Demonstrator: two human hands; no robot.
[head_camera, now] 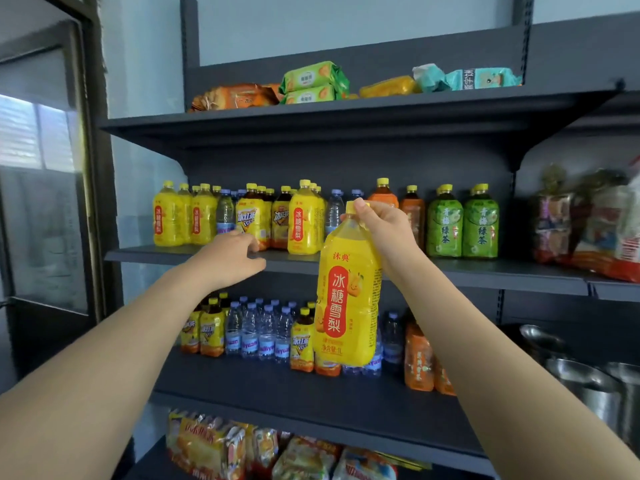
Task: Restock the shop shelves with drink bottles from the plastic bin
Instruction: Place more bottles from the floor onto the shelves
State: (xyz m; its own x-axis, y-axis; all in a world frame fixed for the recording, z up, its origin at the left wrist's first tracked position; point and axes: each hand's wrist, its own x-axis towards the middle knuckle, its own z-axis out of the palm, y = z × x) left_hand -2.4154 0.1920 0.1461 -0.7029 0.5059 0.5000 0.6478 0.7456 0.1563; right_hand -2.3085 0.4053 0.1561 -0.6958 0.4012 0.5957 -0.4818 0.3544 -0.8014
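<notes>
My right hand (381,226) grips a large yellow pear-drink bottle (346,299) by its neck and cap, holding it upright in the air in front of the shelves. My left hand (235,254) reaches to the front edge of the middle shelf (485,271), fingers loosely curled, holding nothing, just below the iced-tea bottles (252,220). The middle shelf carries yellow pear drinks (304,220), water bottles, orange bottles and two green tea bottles (462,223). The plastic bin is out of view.
The lower shelf (311,403) holds iced tea, water bottles (259,334) and orange bottles at its back, with bare room in front. Snack packs (311,81) lie on the top shelf and the bottom one. Steel pots (588,382) stand lower right. A glass door (45,202) is at left.
</notes>
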